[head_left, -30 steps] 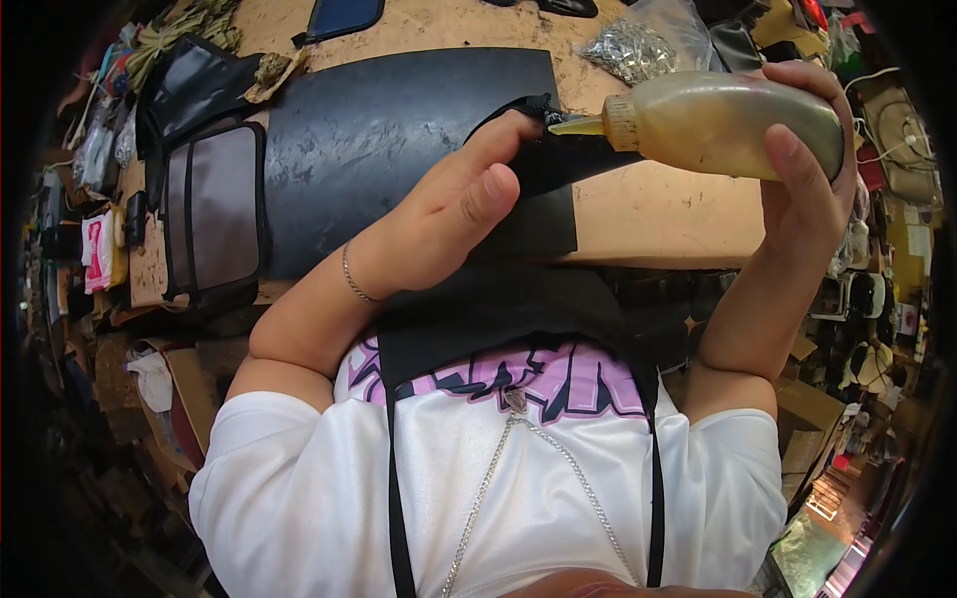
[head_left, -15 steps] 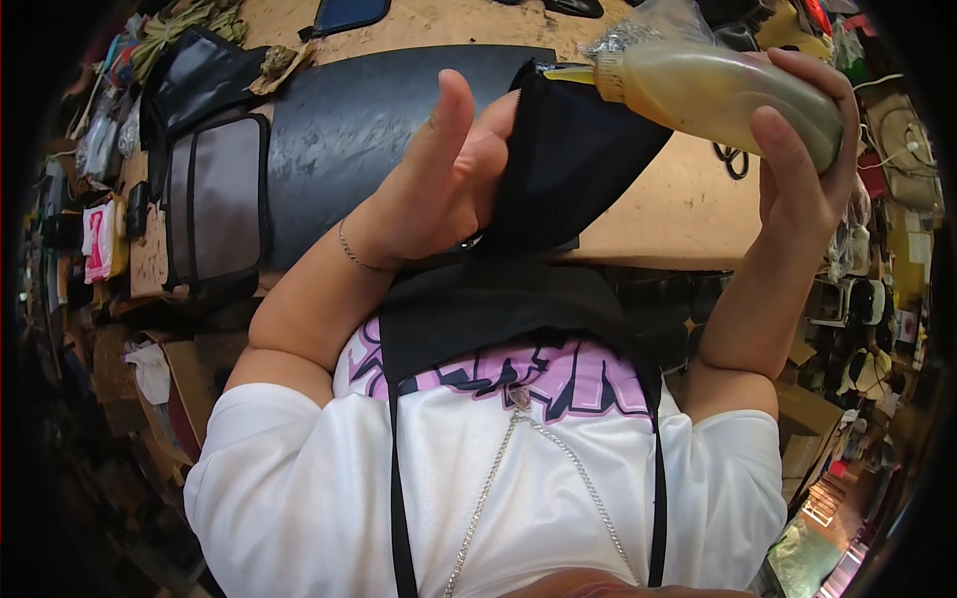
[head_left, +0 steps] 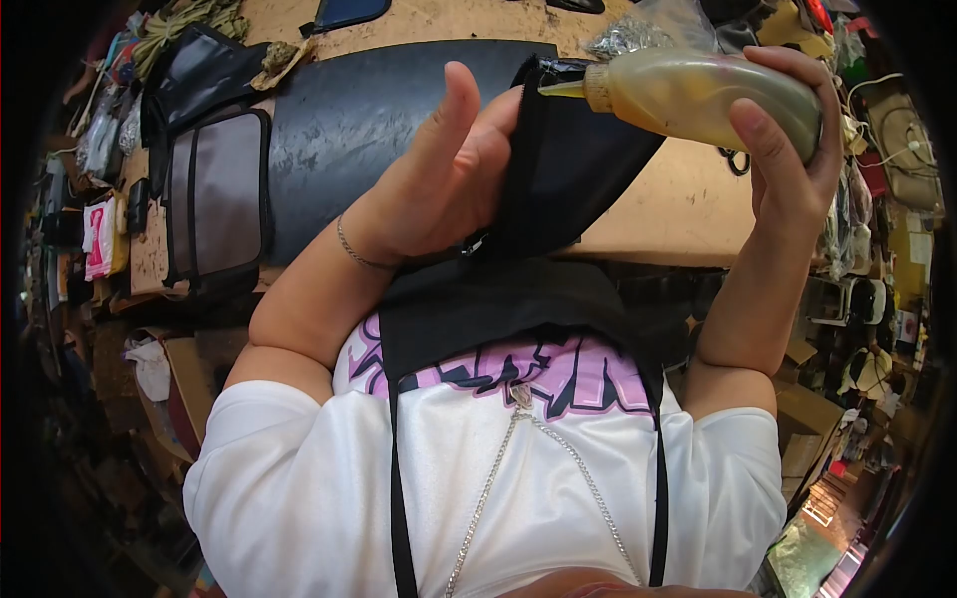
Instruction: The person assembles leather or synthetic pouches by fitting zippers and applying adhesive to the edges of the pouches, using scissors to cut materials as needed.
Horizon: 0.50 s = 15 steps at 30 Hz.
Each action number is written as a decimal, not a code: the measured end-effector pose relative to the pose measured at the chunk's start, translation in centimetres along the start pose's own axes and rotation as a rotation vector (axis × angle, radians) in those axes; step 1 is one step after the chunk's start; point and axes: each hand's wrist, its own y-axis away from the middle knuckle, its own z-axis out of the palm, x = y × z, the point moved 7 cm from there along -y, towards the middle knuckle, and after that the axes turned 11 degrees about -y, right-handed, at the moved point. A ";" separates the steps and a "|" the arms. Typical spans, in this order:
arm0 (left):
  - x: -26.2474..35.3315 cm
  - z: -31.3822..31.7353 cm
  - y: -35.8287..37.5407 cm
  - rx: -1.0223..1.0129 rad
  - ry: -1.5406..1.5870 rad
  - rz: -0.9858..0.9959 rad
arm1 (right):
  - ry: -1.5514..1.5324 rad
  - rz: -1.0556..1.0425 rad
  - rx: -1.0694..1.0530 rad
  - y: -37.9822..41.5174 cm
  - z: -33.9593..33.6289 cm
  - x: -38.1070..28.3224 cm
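My right hand (head_left: 788, 130) is wrapped round a translucent squeeze bottle (head_left: 713, 95) of yellowish liquid, tilted nearly level with its nozzle pointing left. The nozzle tip is at the zippered top edge of a black fabric piece (head_left: 568, 169). My left hand (head_left: 449, 174) is at the left side of this fabric, thumb raised and apart; its fingertips are hidden behind the cloth, which it holds up. A zipper pull hangs near the lower left corner of the fabric.
A black sheet (head_left: 349, 130) lies on the wooden table (head_left: 678, 214). To its left are a grey-brown zippered case (head_left: 221, 194) and a black glossy pouch (head_left: 204, 80). Behind the bottle lies a clear plastic bag (head_left: 648, 30). Cluttered goods line both sides.
The bottle and my right hand have moved slightly left and down, the nozzle shifting along the fabric's edge. My left hand and the fabric have shifted only a little.
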 end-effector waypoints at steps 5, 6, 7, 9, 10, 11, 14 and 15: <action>0.1 0.0 0.0 0.011 0.044 0.017 | -0.028 0.064 -0.046 0.4 0.5 0.6; 0.1 0.0 0.1 0.012 0.042 0.017 | -0.031 0.064 -0.052 0.5 0.6 0.7; 0.1 -0.1 0.1 0.013 0.041 0.017 | -0.034 0.064 -0.058 0.6 0.7 0.8; 0.2 -0.1 0.1 0.014 0.046 0.014 | -0.045 0.079 -0.073 0.8 0.9 1.1; 0.2 -0.1 0.1 0.013 0.053 0.011 | -0.054 0.094 -0.082 1.0 1.0 1.3; 0.3 -0.1 0.2 0.013 0.060 0.008 | -0.062 0.109 -0.091 1.1 1.0 1.4; 0.1 -0.8 0.2 0.005 0.116 -0.005 | -0.061 0.118 -0.139 1.6 1.5 1.8; 0.2 -1.0 0.3 0.002 0.122 0.004 | -0.066 0.131 -0.140 1.8 1.6 1.9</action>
